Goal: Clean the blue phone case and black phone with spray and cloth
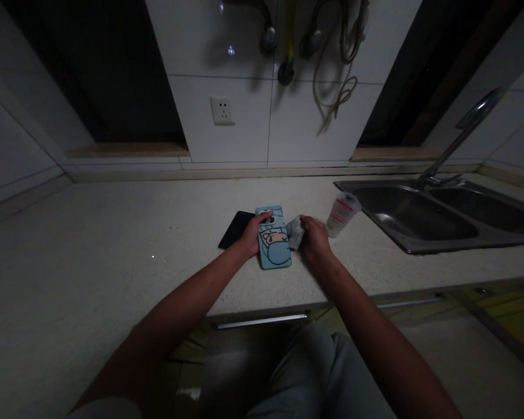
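My left hand (250, 234) grips a phone in a light-blue cartoon case (276, 254) by its left edge, thumb near the camera openings. The case's printed back faces me. Closed around a crumpled greyish-white wad (294, 231), my right hand (315, 240) is just right of the phone; whether the wad is tissue or cloth I cannot tell. A flat black object (234, 230) lies on the counter, partly hidden by my left hand and the phone. Beyond my right hand, a translucent plastic cup with pink print (343, 213) stands on the counter.
The pale countertop (126, 244) runs along a tiled wall with a power socket (222, 111). On the right is a double steel sink (419, 218) with a tall faucet (458, 139). Pipes and a looped cord (343, 93) hang above. Drawer handles (262, 321) line the front.
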`<state>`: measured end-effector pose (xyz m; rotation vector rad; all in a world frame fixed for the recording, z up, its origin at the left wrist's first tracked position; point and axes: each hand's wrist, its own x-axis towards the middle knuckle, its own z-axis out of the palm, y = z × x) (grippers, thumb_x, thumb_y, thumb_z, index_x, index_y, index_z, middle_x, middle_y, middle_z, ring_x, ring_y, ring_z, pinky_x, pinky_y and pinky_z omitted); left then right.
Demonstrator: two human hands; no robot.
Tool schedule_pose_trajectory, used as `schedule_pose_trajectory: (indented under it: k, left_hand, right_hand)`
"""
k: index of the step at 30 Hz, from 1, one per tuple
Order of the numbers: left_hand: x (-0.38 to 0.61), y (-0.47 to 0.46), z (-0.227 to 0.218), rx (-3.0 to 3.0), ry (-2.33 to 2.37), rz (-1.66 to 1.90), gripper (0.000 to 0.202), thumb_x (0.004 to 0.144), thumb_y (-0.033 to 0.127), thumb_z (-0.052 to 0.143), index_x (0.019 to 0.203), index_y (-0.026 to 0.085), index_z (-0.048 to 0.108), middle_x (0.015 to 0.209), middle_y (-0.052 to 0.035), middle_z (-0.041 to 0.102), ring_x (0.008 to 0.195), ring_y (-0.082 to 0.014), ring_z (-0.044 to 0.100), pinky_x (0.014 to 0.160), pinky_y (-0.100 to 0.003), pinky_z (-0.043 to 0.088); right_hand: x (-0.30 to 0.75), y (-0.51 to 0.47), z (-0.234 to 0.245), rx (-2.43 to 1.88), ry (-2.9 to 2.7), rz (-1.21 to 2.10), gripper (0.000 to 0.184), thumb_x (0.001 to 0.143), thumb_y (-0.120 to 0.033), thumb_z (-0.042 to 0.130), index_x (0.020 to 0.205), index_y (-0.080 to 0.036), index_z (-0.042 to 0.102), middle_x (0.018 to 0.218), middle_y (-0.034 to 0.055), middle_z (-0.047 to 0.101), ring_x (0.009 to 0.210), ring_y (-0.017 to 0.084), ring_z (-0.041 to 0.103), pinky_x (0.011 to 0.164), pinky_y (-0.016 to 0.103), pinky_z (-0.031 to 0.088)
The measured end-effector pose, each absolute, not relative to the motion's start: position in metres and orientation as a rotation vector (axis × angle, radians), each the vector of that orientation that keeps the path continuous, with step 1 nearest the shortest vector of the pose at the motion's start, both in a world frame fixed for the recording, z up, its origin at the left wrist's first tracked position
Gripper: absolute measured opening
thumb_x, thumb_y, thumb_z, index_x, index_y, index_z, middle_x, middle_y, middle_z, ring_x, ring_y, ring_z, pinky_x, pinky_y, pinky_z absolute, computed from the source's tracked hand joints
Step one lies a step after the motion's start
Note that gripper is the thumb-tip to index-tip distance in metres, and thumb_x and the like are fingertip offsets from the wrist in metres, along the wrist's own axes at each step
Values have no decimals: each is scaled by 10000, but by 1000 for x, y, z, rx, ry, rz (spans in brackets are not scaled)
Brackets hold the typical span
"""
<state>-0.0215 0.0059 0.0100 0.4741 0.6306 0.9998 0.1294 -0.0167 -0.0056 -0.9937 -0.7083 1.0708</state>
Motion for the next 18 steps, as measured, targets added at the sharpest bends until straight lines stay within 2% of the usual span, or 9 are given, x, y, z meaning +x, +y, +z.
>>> schedule_pose_trajectory:
  k: [6,9,12,15,18]
  left_hand:
    - [-20,4,12,496,633,949,176,890,204,528,759,135,621,785,-134,740,777,-246,741,820,-404,585]
    - [-19,3,13,477,629,891,195,902,215,498,795,131,637,821,-148,749,814,-256,744,820,-409,586]
    - [-19,2,13,459,638,826,227,917,233,482,801,130,649,774,-131,744,730,-237,738,800,-397,588]
    - [-19,2,11,472,641,786,264,935,260,483,783,126,651,674,-99,717,593,-206,703,767,-378,589]
    - [-18,2,9,483,597,730,303,954,332,493,825,118,666,691,-106,725,618,-220,711,770,-387,586]
  right_hand:
    - [131,-21,4,-1087,-766,806,181,634,-358,679,685,-185,669,625,-29,606,581,121,504,514,231,395]
    - [131,-23,6,-1060,-728,885,213,652,-396,695,722,-200,649,605,-42,592,551,123,512,498,235,393]
    - [132,-25,6,-1040,-718,1037,283,679,-472,720,732,-226,590,573,-59,570,495,126,518,464,244,384]
    - [134,-26,6,-1113,-761,1036,361,672,-506,762,662,-224,537,533,-71,523,456,111,485,431,244,354]
    - [134,-27,7,-1124,-746,1081,390,671,-513,778,649,-219,523,518,-75,506,434,100,457,397,238,329]
